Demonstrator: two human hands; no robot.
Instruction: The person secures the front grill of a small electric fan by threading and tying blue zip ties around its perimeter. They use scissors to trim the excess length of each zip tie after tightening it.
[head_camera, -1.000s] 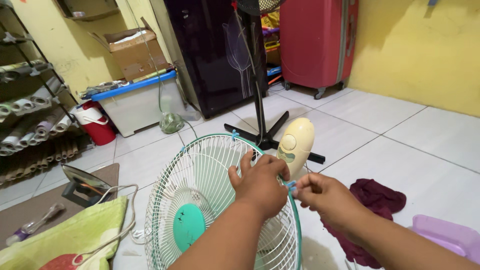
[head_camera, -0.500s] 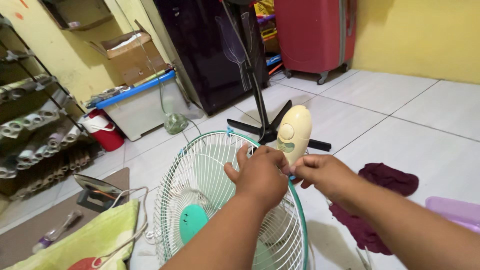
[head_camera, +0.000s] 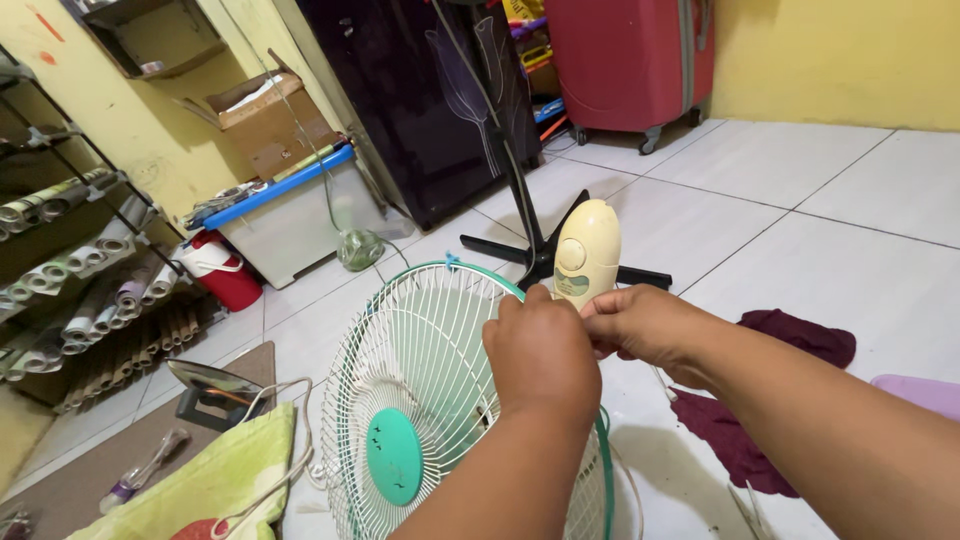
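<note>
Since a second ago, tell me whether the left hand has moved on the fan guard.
No. The left hand stays at the upper right rim of the fan guard, just below the cream motor housing; only the camera shifted.

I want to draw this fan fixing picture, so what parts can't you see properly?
Head view only:
- Fingertips of the left hand and right hand: the left hand's back hides them and whatever they pinch at the fan guard rim.
- Guard's lower part: cut off by the bottom edge.
- Cream motor housing: its base sits behind the hands.
- Purple thing: cut off at the right edge.
</note>
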